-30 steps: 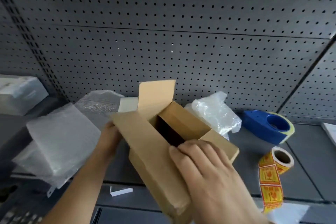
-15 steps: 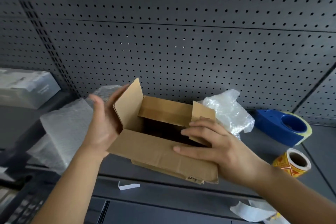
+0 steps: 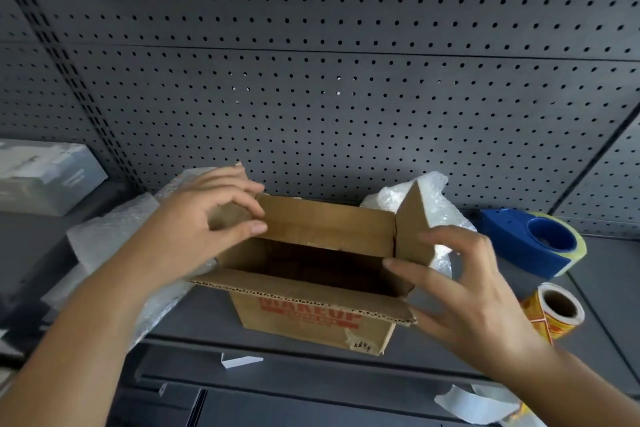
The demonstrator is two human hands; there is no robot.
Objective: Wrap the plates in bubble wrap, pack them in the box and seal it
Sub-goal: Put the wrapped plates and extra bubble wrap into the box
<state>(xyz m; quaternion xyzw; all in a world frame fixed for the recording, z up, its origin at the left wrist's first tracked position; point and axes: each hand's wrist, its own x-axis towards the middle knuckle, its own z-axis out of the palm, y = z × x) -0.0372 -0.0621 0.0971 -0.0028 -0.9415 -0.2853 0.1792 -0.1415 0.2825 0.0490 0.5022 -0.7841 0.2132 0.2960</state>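
While the pegboard (image 3: 346,97) is filling the whole background, the dark shelf (image 3: 606,288) is running across in front of it and carrying everything else. The box (image 3: 311,319) is standing upright at the middle of the shelf with its top open and its inside looking dark; red print is showing on its near wall, partly hidden by the near flap, which is folding outward. The left hand (image 3: 194,229) is pinching the box's left flap between thumb and fingers. The right hand (image 3: 464,288) is spreading loosely at the right flap, which is standing upright; the thumb tip is touching the flap's inner foot, while the fingers are reaching behind it, and I cannot tell whether they are touching it.

Sheets of wrap (image 3: 104,236) are lying just left of the box, under the left forearm. A pale carton (image 3: 45,173) is sitting further left. A crumpled bundle (image 3: 440,215) of clear wrap is lying behind the right flap. A blue dispenser (image 3: 519,246) is resting right of the bundle, and a label roll (image 3: 557,308) is sitting just in front of it. A white scrap (image 3: 239,360) is lying near the shelf's front edge.
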